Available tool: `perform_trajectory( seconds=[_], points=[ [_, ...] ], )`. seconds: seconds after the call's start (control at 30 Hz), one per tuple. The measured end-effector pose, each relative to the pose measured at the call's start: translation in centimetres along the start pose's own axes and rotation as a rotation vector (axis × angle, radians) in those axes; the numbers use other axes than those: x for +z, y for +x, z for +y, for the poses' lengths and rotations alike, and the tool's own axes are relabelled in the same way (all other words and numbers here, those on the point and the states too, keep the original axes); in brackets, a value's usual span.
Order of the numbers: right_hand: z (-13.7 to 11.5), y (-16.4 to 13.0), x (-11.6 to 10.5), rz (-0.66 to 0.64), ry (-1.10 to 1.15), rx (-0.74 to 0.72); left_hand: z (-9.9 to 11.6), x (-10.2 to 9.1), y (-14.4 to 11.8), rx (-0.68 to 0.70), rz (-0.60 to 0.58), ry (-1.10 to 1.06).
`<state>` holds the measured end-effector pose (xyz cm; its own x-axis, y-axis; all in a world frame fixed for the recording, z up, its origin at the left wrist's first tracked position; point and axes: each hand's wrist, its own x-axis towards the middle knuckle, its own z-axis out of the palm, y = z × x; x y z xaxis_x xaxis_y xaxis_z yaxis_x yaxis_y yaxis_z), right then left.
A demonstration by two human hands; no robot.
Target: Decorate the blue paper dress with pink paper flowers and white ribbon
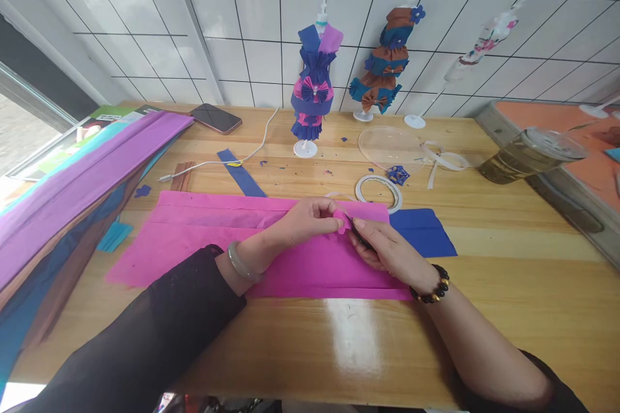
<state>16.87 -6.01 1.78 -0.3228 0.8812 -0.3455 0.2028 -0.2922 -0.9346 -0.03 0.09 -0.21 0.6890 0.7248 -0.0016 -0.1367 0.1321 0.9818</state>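
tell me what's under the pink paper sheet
The pink paper sheet lies flat on the wooden table; a blue paper piece shows at its right edge. Anything beneath it is covered.

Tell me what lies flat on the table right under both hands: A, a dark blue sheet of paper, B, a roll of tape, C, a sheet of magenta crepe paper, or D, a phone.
C: both the left hand and the right hand work a small pink paper piece directly above the magenta crepe paper sheet, while the dark blue paper lies off to the right.
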Motion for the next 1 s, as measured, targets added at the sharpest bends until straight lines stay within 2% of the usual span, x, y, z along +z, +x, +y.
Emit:
perform_trajectory(
  seconds=[1.0],
  points=[
    [0.15,-0.1,-0.32,-0.02,-0.041,-0.028,-0.03,-0.08,-0.06,-0.013,-0.019,0.011]
  ],
)
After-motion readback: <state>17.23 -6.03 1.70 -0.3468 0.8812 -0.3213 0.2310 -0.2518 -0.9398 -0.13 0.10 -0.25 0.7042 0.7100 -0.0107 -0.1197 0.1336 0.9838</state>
